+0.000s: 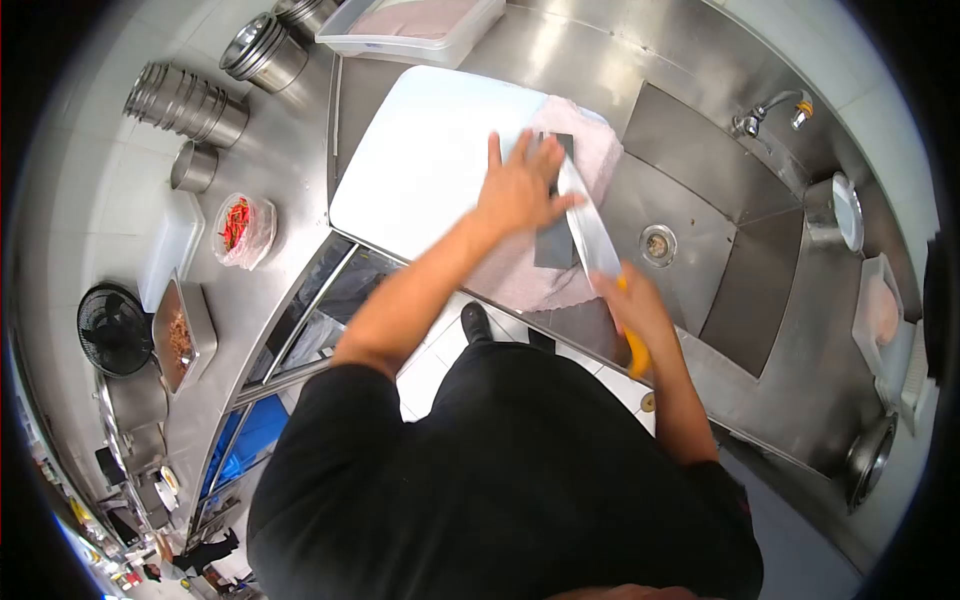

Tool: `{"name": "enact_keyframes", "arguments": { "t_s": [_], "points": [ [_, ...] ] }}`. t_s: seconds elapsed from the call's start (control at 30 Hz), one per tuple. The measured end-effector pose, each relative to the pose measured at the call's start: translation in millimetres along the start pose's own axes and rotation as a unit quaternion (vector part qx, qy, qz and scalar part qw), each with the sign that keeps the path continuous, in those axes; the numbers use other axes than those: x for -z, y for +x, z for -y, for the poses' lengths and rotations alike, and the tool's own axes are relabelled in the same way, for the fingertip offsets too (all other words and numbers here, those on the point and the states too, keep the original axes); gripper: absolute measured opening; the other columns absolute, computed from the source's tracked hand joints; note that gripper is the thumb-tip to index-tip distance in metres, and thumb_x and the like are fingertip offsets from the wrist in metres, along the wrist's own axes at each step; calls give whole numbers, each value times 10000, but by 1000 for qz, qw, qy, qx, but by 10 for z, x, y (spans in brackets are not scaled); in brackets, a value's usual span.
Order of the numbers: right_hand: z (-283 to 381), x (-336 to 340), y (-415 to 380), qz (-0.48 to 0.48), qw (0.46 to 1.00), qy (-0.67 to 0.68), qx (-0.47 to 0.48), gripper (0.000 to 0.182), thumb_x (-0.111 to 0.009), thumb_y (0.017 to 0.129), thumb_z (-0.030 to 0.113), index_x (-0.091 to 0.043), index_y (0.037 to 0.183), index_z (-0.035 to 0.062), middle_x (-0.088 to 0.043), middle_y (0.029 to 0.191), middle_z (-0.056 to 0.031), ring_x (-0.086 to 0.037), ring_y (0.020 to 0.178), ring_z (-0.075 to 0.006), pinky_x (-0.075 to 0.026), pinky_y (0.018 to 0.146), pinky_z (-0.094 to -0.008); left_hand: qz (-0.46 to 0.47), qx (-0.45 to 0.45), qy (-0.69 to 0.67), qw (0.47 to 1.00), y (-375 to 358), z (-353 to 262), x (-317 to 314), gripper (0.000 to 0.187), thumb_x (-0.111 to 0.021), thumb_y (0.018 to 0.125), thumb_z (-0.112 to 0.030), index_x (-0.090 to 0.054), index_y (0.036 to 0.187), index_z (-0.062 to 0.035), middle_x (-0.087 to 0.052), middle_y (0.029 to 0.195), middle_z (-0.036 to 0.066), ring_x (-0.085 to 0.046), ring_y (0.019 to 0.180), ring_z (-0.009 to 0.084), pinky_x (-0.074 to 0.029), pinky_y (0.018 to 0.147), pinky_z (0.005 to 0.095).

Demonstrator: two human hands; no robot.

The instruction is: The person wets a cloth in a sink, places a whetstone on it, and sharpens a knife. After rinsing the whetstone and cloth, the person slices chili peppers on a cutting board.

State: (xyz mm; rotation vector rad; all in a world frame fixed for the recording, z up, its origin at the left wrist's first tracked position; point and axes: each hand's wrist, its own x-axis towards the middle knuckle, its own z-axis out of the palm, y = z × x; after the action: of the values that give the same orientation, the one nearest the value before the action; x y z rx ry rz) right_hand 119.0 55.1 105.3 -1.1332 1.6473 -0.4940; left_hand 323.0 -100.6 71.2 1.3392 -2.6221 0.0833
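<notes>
My right hand point(636, 305) is wrapped round the yellow handle of a large knife point(592, 225), whose broad blade points away from me. Beneath the blade lies a dark grey sharpening stone point(553, 247), partly covered by blade and hand. A pink towel point(595, 150) is spread under the stone, over the right side of a white cutting board point(400, 150). My left hand point(522, 187) has its fingers spread above the stone, the thumb reaching to the blade. Whether those fingertips press on the steel is not clear.
To the right is a steel sink point(690, 185) with a tap point(770, 115). A plastic tub point(415, 30) stands behind the board. On the left counter are stacked steel containers point(190, 105), a bag of red chillies point(240, 230) and a steel tray of food point(182, 335). Another person point(195, 555) appears far lower left.
</notes>
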Motion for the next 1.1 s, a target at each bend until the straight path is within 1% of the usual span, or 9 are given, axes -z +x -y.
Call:
{"name": "enact_keyframes", "arguments": {
  "t_s": [0.13, 0.27, 0.33, 0.4, 0.67, 0.9, 0.97, 1.03, 1.1],
  "points": [
    [405, -14, 979, -43, 997, 23, 59, 514, -686, 900, 484, -581, 950, -17, -581, 601, -63, -552, 430, -158, -444, 411, -335, 155, 17, 12, 988, 1168, 659, 137, 968, -455, 863, -795, -352, 1554, -125, -309, 1635, 54, -264, 1496, 385, -145, 1138, 727],
    [38, -101, 814, -52, 996, -3, 74, 507, -688, 899, 475, -590, 933, -21, -591, 598, -83, -572, 434, -164, -449, 417, -343, 52, -12, 23, 998, 723, 456, -95, 963, -474, 852, -789, -412, 1522, -101, -358, 1610, 66, -299, 1480, 387, -180, 1132, 722],
    [-140, -143, 169, 2, 999, 44, 12, 442, -695, 915, 454, -590, 919, 24, -531, 557, -18, -507, 402, -120, -402, 385, -305, 12, 7, 17, 1000, 34, 37, 7, 914, -540, 846, -746, -475, 1487, -97, -412, 1573, 80, -323, 1469, 378, -196, 1126, 717],
    [-136, -215, -288, -8, 997, 43, 64, 414, -688, 922, 427, -596, 910, 24, -528, 542, -20, -509, 401, -117, -399, 374, -305, 34, 23, 10, 999, -365, -217, 167, 935, -525, 837, -766, -461, 1496, -107, -404, 1578, 71, -328, 1465, 376, -217, 1119, 716],
    [596, -55, 1109, -73, 995, 10, 68, 494, -681, 900, 477, -607, 960, -8, -556, 562, -62, -554, 425, -166, -442, 405, -338, 130, 21, -4, 991, 1253, 743, 83, 929, -448, 873, -785, -364, 1547, -152, -258, 1653, 46, -260, 1495, 392, -193, 1132, 727],
    [-101, -239, -42, -19, 999, -35, 7, 491, -682, 902, 464, -638, 1003, -14, -647, 640, -127, -626, 466, -199, -482, 442, -356, 50, 28, -17, 998, -181, -92, 106, 952, -556, 844, -731, -383, 1535, -100, -357, 1605, 90, -306, 1475, 371, -230, 1112, 727],
    [62, -205, 38, -33, 997, -70, -7, 499, -684, 895, 461, -640, 1003, -24, -664, 667, -147, -633, 472, -213, -494, 458, -355, 55, 35, -25, 998, -43, 7, 26, 971, -540, 841, -752, -363, 1545, -108, -327, 1622, 77, -295, 1482, 370, -228, 1110, 731],
    [-83, -173, 766, -112, 979, -108, 134, 513, -684, 892, 462, -633, 1016, -33, -647, 651, -129, -624, 468, -213, -493, 461, -358, 47, 32, -24, 998, 472, 346, -106, 967, -499, 851, -773, -363, 1546, -115, -297, 1638, 61, -285, 1488, 367, -227, 1112, 729],
    [609, -4, 1021, -70, 995, -49, 47, 516, -692, 886, 469, -633, 1005, -30, -620, 625, -103, -608, 461, -210, -486, 459, -354, 67, 51, -39, 996, 1041, 688, -162, 957, -460, 863, -786, -369, 1544, -120, -292, 1642, 50, -292, 1485, 361, -240, 1108, 726]
  ]
}}
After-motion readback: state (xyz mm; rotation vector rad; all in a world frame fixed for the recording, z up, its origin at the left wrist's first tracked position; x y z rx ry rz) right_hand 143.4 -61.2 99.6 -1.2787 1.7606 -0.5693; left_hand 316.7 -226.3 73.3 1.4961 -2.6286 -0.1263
